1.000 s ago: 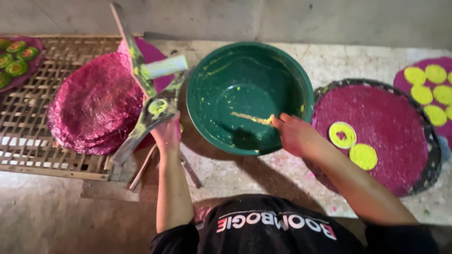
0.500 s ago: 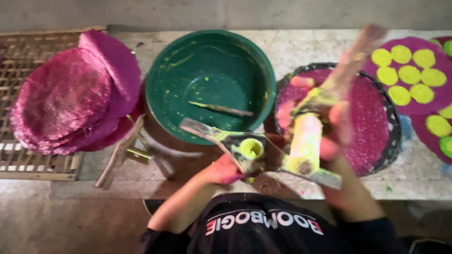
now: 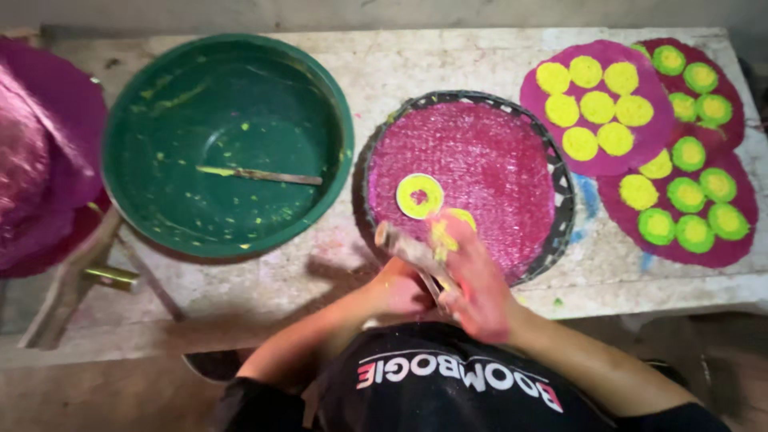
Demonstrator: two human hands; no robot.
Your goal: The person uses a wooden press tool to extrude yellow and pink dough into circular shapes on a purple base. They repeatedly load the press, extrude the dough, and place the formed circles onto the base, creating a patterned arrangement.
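Our right hand [image 3: 474,276] and left hand [image 3: 402,290] close on a press [image 3: 412,252], seemingly, at the pink mat's [image 3: 480,152] six o'clock edge; a yellow ring [image 3: 420,196] lies on it at eleven o'clock from the hands.

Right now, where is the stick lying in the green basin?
In the head view, the stick lies across the bottom of the green basin, upper left, left of the round pink tray.

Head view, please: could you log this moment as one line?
both hands on press tool | over pink mat | yellow ring laid | green basin left
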